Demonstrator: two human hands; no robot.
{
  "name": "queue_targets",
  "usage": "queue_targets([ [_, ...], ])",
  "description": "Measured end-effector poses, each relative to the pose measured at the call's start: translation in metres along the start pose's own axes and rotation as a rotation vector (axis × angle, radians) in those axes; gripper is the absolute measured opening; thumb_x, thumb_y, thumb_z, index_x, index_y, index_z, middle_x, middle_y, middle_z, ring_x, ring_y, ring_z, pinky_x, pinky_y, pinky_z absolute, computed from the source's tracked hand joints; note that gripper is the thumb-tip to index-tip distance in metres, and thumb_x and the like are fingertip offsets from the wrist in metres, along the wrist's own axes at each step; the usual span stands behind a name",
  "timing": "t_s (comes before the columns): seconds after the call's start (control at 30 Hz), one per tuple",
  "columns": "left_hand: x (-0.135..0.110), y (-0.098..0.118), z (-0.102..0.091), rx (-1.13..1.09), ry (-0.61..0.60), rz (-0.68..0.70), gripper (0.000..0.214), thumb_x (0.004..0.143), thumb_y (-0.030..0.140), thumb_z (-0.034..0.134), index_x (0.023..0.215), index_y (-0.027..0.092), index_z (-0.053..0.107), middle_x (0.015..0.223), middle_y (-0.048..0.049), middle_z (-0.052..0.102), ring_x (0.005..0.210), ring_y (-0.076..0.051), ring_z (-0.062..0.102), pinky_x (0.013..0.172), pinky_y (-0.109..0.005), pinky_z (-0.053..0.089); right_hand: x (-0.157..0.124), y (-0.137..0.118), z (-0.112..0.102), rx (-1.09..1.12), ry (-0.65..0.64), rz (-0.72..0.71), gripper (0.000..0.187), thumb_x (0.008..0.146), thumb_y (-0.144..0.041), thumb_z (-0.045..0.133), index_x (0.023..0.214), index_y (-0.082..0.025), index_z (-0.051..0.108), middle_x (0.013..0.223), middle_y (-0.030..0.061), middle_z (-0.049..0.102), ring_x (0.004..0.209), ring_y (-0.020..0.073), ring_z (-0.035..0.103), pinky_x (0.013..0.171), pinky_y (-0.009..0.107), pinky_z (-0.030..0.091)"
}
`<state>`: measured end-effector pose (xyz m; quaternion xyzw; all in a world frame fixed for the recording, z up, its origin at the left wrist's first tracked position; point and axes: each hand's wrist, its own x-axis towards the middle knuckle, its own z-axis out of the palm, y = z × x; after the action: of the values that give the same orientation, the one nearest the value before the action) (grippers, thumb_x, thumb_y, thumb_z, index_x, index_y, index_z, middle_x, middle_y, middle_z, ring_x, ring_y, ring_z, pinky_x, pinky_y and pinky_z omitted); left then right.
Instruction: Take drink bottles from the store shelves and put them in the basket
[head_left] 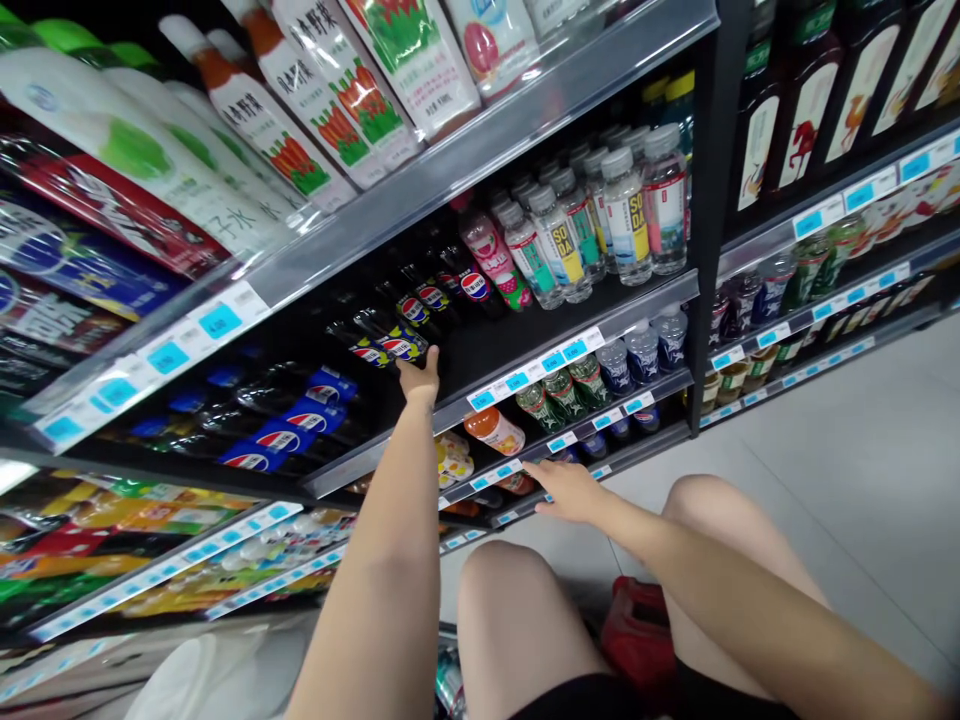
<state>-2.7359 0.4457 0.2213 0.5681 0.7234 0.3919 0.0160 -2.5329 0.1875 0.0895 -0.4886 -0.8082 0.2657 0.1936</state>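
My left hand [420,380] reaches into the middle shelf and closes around the base of a dark cola bottle [403,345] with a blue and lime-yellow Pepsi label. Part of its fingers is hidden by the bottle. Right beside it stands another cola bottle [369,352] of the same kind, with more behind. Lower and to the right, my right hand [568,490] holds nothing. Its fingers are stretched out near the price strip [499,474] of a lower shelf; whether they touch it I cannot tell.
Clear soda bottles [559,250] and a pink bottle [491,250] share the middle shelf. Large juice bottles [360,90] lean over the upper shelf edge [480,160]. An orange drink bottle [495,430] stands below. A red object [637,630] lies on the floor between my knees.
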Motion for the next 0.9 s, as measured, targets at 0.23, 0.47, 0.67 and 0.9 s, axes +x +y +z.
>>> queue_targets([
  [0.23,-0.018,0.010,0.002,0.084,0.178,-0.004,0.076,0.067,0.042,0.085,0.123,0.009,0.046,0.127,-0.0229,0.058,0.120,-0.034,0.059,0.103,-0.042,0.046,0.005,-0.006,0.022,-0.056,-0.072,-0.062,0.061,0.085,-0.033,0.068,0.140,-0.015,0.048,0.124,0.0167,0.064,0.110,0.0328,0.065,0.086,0.040,0.054],
  [0.47,-0.018,0.009,0.000,0.125,0.191,-0.053,0.062,0.071,0.042,0.085,0.114,0.014,0.050,0.108,-0.0148,0.068,0.108,-0.031,0.064,0.098,-0.043,0.048,0.007,-0.009,0.039,-0.074,-0.154,-0.099,0.054,0.083,-0.031,0.070,0.131,-0.015,0.054,0.117,0.0146,0.066,0.104,0.0323,0.067,0.086,0.042,0.056],
  [0.67,-0.013,0.006,-0.003,0.189,0.036,-0.035,0.030,0.080,0.042,0.075,0.074,0.018,0.058,0.084,-0.0101,0.071,0.091,-0.028,0.069,0.090,-0.038,0.050,0.011,-0.010,0.043,-0.080,-0.157,-0.097,0.048,0.084,-0.031,0.070,0.127,-0.014,0.057,0.117,0.0138,0.066,0.105,0.0317,0.067,0.086,0.042,0.056],
  [0.9,-0.010,0.001,0.002,0.153,-0.057,0.046,0.016,0.081,0.033,0.072,0.089,0.020,0.071,0.095,-0.0053,0.075,0.095,-0.023,0.070,0.088,-0.032,0.050,0.012,-0.011,0.046,-0.090,-0.176,-0.092,0.045,0.084,-0.031,0.068,0.124,-0.015,0.058,0.118,0.0141,0.065,0.106,0.0316,0.066,0.087,0.041,0.055],
])
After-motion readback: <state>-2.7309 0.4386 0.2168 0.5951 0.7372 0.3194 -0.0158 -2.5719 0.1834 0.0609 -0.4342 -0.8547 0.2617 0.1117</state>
